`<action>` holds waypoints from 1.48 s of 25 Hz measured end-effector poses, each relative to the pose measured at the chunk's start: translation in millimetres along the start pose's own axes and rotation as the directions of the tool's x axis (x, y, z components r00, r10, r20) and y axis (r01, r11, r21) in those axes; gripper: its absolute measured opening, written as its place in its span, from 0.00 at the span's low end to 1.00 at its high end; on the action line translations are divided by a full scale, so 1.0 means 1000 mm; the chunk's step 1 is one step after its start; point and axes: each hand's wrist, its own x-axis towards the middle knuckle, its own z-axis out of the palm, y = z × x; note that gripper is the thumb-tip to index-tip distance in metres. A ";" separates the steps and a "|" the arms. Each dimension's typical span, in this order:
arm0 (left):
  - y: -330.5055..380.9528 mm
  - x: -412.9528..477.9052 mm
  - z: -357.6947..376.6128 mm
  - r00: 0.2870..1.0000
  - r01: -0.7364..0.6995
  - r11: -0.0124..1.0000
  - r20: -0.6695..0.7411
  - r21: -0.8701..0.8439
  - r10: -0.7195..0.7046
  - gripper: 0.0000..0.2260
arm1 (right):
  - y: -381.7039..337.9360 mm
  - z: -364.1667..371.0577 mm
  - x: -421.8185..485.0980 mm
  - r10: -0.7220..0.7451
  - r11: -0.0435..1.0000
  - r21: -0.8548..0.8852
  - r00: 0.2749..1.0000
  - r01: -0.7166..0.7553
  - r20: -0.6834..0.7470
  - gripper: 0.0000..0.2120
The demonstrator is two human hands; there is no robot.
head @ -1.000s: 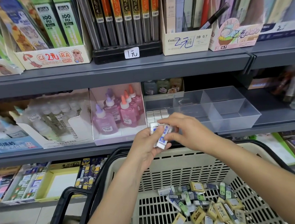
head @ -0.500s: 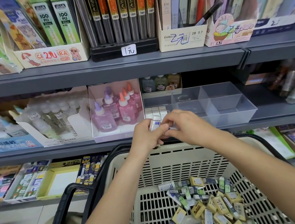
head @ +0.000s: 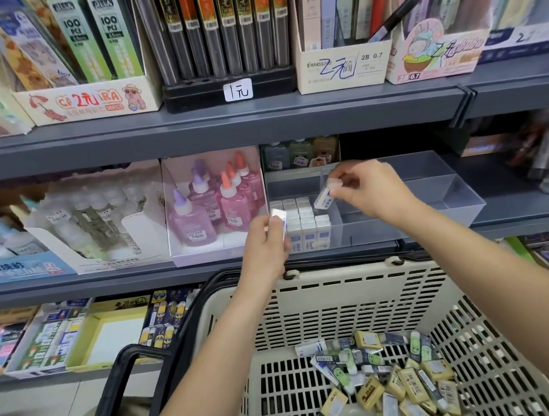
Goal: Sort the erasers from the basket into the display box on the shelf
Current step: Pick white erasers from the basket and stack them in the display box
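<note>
A clear display box (head: 458, 205) with several compartments sits on the middle shelf. Its front left compartment holds upright rows of white erasers (head: 304, 220). My right hand (head: 369, 188) pinches one white and blue eraser (head: 324, 196) just above those rows. My left hand (head: 264, 245) grips another white eraser (head: 280, 217) at the box's left edge. A beige basket (head: 351, 300) below the shelf holds several loose erasers (head: 388, 383), yellow, green and white, in its right part.
Pink and purple glue bottles (head: 214, 203) stand in a box just left of the display box. Clear glue bottles (head: 101, 213) are further left. The upper shelf (head: 226, 125) overhangs with pencil-lead boxes. The basket's black handle (head: 116, 387) hangs at the left.
My hands were together in front of the box with erasers between them. They have parted: the right hand rose over the box with one eraser, the left stayed lower with another.
</note>
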 end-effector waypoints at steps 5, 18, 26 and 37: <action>-0.005 0.003 -0.004 1.000 0.008 1.000 0.011 0.020 -0.009 0.05 | 0.002 0.024 0.005 -0.008 0.990 -0.135 0.977 0.038 0.214 0.10; -0.005 0.000 -0.011 0.998 -0.047 0.994 0.043 -0.098 0.052 0.09 | -0.015 0.016 -0.015 -0.055 0.992 0.122 0.995 0.044 0.086 0.16; -0.001 -0.005 0.007 0.988 -0.106 0.985 0.096 -0.135 0.120 0.12 | -0.018 0.006 -0.025 0.130 0.793 0.514 0.916 -0.326 0.380 0.03; -0.014 0.016 -0.002 0.979 -0.160 0.865 -0.033 0.476 0.199 0.24 | -0.005 0.002 0.010 0.024 0.983 -0.185 0.998 -0.011 0.065 0.06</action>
